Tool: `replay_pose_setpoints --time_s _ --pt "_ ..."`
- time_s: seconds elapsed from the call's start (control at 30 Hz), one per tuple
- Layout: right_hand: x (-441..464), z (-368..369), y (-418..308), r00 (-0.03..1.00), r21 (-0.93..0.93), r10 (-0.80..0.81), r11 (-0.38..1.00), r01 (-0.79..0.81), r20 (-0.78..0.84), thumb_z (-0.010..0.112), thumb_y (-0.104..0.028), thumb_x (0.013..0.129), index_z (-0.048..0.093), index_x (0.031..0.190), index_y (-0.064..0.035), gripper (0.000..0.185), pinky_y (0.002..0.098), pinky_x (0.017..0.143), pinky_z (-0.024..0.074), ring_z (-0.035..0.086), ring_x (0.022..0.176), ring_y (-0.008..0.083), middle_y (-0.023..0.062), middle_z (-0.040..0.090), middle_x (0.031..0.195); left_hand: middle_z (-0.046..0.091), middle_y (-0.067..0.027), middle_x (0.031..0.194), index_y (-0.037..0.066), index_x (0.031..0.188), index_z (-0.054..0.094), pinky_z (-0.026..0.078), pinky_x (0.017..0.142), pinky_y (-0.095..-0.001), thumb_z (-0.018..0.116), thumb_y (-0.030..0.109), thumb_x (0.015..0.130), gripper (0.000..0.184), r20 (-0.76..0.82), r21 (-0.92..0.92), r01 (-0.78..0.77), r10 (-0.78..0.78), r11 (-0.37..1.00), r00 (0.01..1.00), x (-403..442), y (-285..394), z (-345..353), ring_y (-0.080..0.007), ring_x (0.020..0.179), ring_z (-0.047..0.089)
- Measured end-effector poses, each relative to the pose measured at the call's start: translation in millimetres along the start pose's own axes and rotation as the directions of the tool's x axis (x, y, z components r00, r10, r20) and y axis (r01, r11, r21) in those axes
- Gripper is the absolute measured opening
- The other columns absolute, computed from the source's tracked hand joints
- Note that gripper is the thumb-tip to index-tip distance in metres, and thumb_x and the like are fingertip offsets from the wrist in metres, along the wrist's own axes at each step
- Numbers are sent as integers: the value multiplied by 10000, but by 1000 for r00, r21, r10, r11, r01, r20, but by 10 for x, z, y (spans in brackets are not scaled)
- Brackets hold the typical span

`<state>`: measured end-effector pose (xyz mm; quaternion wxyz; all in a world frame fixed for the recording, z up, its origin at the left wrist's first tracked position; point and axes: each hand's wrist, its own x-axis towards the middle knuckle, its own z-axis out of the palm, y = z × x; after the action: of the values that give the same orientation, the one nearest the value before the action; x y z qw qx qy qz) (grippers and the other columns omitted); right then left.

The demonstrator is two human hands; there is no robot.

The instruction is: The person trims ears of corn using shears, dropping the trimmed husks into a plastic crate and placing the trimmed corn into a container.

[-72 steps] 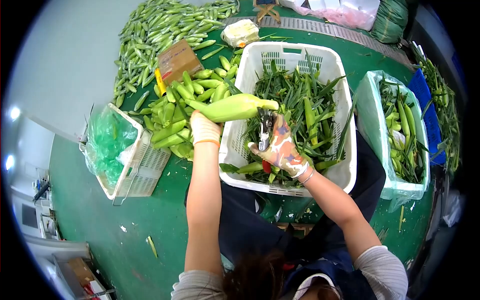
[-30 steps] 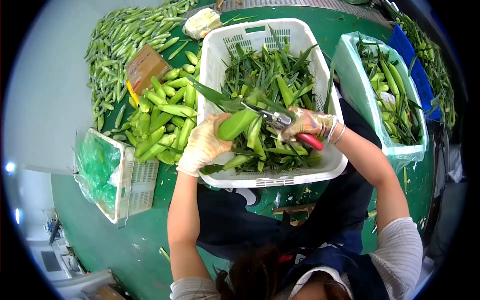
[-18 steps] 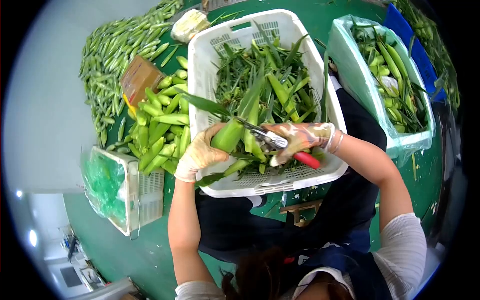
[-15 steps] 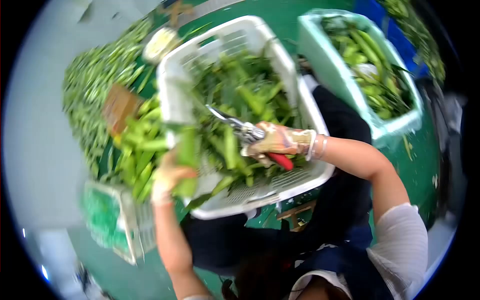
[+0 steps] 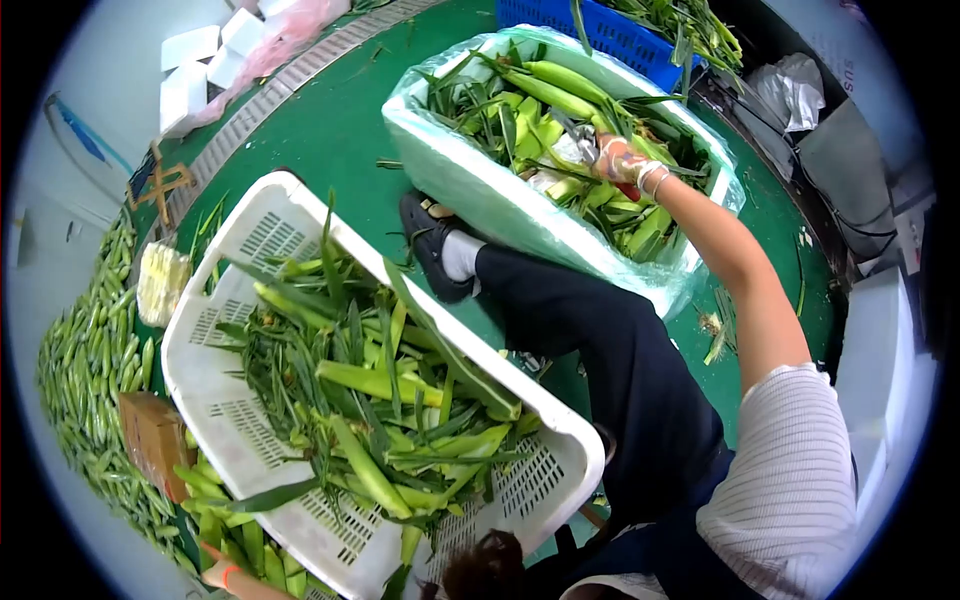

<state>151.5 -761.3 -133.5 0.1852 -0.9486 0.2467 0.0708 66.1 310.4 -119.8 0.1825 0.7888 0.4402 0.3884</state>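
Note:
My right hand [image 5: 625,165], in a stained patterned glove, is closed on pruning shears [image 5: 585,148] with a metal head and red handle. It is over the foam box [image 5: 520,210], lined with pale green plastic and filled with green corn ears [image 5: 565,90]. Partly covered by the ears is something white. At the lower left, my left hand [image 5: 217,572] is beside a heap of corn ears [image 5: 250,545], with a finger stretched out and an orange band at the wrist. Only part of that hand shows.
Between my hands stands a white slatted crate [image 5: 540,400] of husks and leaves. A cardboard box [image 5: 152,440] and a large spread of corn ears [image 5: 90,380] lie left. Behind the foam box is a blue crate [image 5: 625,45]. My shoe [image 5: 437,245] stands between the containers.
My view has swung right. My right hand has moved with the shears from above the white crate to the foam box. My left hand, earlier with a green ear, is now beside the heap.

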Motion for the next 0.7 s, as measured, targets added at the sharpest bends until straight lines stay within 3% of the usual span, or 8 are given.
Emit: replay_pose_setpoints --time_s 0.03,0.1,0.2,0.27,0.4,0.53,0.67,0.7 --pt "64 137 145 996 -67 -59 996 55 -60 643 -187 690 521 1073 0 443 410 707 483 622 811 359 227 629 900 677 -131 797 -26 1019 634 538 623 -387 663 401 796 482 -45 326 -381 416 865 908 -36 81 17 -263 645 638" --pt "152 358 379 992 -173 -99 981 85 -75 631 -170 697 514 1063 9 425 437 748 489 608 888 419 262 618 948 664 -81 699 37 943 673 524 575 -375 577 455 833 443 -207 92 -679 681 729 703 -286 438 -113 -258 563 615" --pt "80 400 513 995 -129 -31 992 19 -99 633 -120 664 549 1016 -11 377 433 817 482 613 942 395 254 627 964 636 -101 770 15 937 632 488 674 -334 545 328 881 329 327 -482 -33 215 875 920 -587 1062 -635 -235 682 578" --pt "49 344 548 974 -163 -84 985 50 -209 644 -132 663 538 1029 -16 398 446 829 483 608 948 397 239 622 984 617 -115 818 1 933 605 464 740 -307 524 243 913 256 723 -527 527 26 666 690 -970 1539 -998 -220 761 553" --pt "608 204 774 805 -176 21 972 -155 -593 620 -221 745 518 1023 -14 362 468 825 487 616 923 387 223 614 987 593 -82 783 -25 915 597 452 690 -295 510 241 924 280 698 -362 422 -59 831 714 -1838 1849 -1532 -202 694 530" --pt "1115 -118 919 857 -77 207 959 -274 -472 568 -223 765 548 1041 -13 348 447 857 483 607 1011 373 236 627 1052 596 -71 792 -31 960 605 466 670 -316 514 245 924 292 586 -129 401 -256 907 769 -2134 1451 -1894 -206 697 542" --pt "1650 218 1302 948 -249 48 959 -132 -316 517 -255 809 608 1099 -88 346 413 901 475 602 1055 323 197 634 1086 634 -93 859 -33 1050 623 496 673 -341 554 216 908 295 663 -22 406 -290 914 690 -2025 1014 -2087 -225 742 581" --pt "1813 411 1406 892 -146 192 951 -272 -409 488 -267 839 586 1109 -90 338 419 869 492 623 1012 337 213 639 1059 612 -76 732 20 915 608 478 557 -327 585 279 867 265 670 -86 442 -276 893 689 -1824 764 -1939 -201 598 562"
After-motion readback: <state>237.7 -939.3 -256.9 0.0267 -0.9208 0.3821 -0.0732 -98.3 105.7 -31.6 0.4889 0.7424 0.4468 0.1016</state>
